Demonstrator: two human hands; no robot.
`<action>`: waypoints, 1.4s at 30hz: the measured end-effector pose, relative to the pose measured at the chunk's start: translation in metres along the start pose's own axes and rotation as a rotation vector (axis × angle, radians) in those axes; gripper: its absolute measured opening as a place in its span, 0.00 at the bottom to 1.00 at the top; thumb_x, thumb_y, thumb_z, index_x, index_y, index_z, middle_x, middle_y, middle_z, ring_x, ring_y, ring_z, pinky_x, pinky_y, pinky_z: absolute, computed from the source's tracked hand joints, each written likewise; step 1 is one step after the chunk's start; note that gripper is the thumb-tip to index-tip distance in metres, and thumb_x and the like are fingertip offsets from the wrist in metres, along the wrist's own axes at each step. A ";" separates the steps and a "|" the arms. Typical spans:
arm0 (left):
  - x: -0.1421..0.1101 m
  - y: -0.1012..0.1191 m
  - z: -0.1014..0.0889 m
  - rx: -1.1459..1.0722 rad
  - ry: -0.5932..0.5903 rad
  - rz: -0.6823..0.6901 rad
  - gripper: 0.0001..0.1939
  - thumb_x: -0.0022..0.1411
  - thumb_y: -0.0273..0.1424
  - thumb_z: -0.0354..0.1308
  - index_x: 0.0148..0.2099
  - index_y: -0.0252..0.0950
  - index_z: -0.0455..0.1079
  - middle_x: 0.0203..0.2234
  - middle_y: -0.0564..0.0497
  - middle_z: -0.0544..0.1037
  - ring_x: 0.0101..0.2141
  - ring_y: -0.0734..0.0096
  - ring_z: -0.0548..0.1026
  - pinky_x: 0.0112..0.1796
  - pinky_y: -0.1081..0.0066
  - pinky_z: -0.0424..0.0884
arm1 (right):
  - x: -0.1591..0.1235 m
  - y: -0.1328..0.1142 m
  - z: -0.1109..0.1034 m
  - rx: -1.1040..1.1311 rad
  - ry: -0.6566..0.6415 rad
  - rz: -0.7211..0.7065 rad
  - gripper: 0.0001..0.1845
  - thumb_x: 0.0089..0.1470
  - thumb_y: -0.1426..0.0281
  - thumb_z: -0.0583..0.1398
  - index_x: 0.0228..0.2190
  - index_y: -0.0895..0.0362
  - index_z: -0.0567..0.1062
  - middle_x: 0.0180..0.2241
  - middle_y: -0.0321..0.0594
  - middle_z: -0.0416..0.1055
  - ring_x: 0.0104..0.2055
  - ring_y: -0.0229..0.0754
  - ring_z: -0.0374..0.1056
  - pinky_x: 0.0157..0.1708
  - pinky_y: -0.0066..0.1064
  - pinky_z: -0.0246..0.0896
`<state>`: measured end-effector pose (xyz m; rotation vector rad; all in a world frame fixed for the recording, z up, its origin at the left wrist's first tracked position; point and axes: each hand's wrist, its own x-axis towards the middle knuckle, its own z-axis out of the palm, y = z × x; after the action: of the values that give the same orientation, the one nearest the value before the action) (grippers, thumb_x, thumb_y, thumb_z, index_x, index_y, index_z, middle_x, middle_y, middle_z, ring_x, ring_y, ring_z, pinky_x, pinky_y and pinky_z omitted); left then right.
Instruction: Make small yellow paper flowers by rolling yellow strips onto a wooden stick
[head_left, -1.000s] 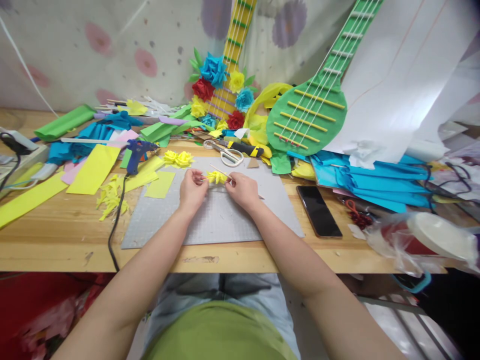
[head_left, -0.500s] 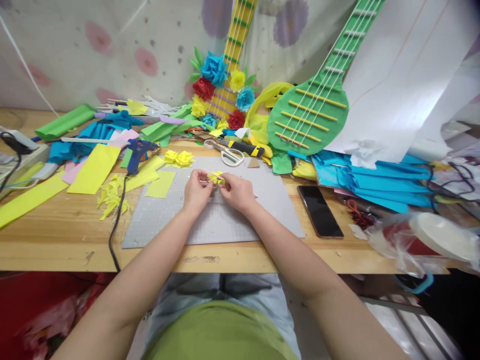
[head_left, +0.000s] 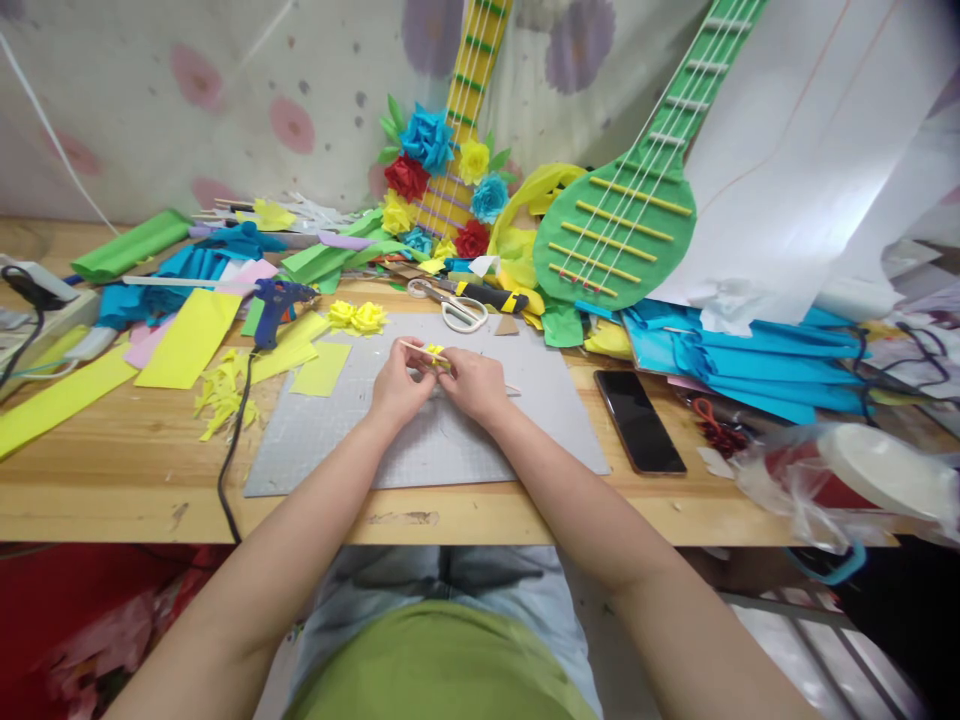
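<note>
Over the grey cutting mat point(head_left: 330, 450), my two hands meet with their fingertips nearly together. My left hand point(head_left: 397, 388) is closed, pinching a thin wooden stick point(head_left: 415, 348) that slants across to the other fingers. My right hand point(head_left: 478, 382) is also closed, its fingers around a small yellow paper piece point(head_left: 436, 353) lying against the stick. Fingers cover part of that paper, so its full shape is hidden. Behind the hands lie scissors point(head_left: 465, 315) with white handles and, to the left, finished-looking yellow paper flowers point(head_left: 358, 318).
A blue glue gun point(head_left: 271, 310) stands at left, its cord hanging over the table edge. Yellow paper sheets point(head_left: 191, 338) and cut scraps point(head_left: 225, 395) lie beside it. A phone point(head_left: 640, 422) is at right. Behind lean a green paper instrument point(head_left: 615, 235) and a flower-trimmed yellow one point(head_left: 442, 200).
The stick and yellow paper have turned slightly between my fingers, and less of the yellow shows. My left fingers have shifted a little; everything else stays in place.
</note>
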<state>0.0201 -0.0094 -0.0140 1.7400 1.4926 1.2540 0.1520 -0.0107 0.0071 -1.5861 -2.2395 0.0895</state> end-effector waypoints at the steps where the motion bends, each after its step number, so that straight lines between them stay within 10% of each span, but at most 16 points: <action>1: 0.000 0.000 0.000 0.027 -0.007 0.010 0.19 0.47 0.28 0.55 0.42 0.39 0.55 0.31 0.55 0.72 0.31 0.76 0.71 0.31 0.74 0.65 | 0.000 0.000 0.000 0.001 0.005 0.002 0.11 0.52 0.66 0.51 0.36 0.53 0.70 0.33 0.37 0.73 0.36 0.39 0.66 0.30 0.27 0.51; 14: 0.003 0.008 -0.006 0.419 0.068 0.206 0.13 0.50 0.29 0.57 0.40 0.39 0.60 0.38 0.51 0.72 0.37 0.70 0.68 0.37 0.69 0.64 | 0.000 0.006 0.001 0.070 0.072 0.039 0.10 0.50 0.67 0.51 0.33 0.52 0.71 0.31 0.34 0.73 0.33 0.37 0.66 0.29 0.26 0.50; 42: 0.003 0.005 -0.006 0.329 0.119 0.179 0.09 0.51 0.28 0.54 0.36 0.38 0.61 0.33 0.51 0.71 0.31 0.72 0.68 0.34 0.71 0.63 | 0.001 0.007 -0.002 0.090 0.060 -0.009 0.11 0.51 0.66 0.51 0.35 0.52 0.71 0.31 0.34 0.72 0.33 0.37 0.65 0.29 0.26 0.49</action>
<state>0.0170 -0.0088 -0.0060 2.0808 1.7224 1.2747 0.1584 -0.0076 0.0072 -1.5111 -2.1657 0.1360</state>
